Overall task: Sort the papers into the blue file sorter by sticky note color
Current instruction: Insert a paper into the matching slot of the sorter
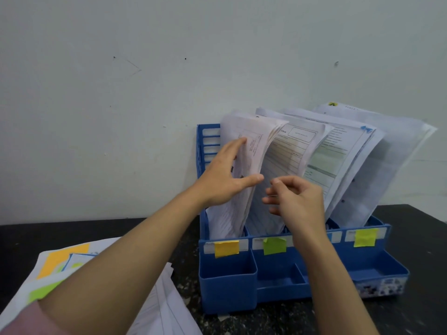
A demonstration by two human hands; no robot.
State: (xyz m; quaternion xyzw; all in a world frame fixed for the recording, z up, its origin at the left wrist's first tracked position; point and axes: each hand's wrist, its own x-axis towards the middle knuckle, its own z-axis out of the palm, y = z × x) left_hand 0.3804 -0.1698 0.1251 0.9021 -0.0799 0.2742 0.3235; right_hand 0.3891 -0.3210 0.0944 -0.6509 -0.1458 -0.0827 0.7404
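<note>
Standing in the blue file sorter (266,274) at the worktop's (423,238) back edge, the papers (287,151) look light, limp and quick to curl, best pinched near a top corner. The left hand (222,177), fingers spread, presses the first bundle aside; the right hand (295,201) hovers half-curled, seemingly holding nothing. Four slots hold bundles; three sticky notes (226,248) show on the front. A loose pile (79,269) waits at the front left corner.
</note>
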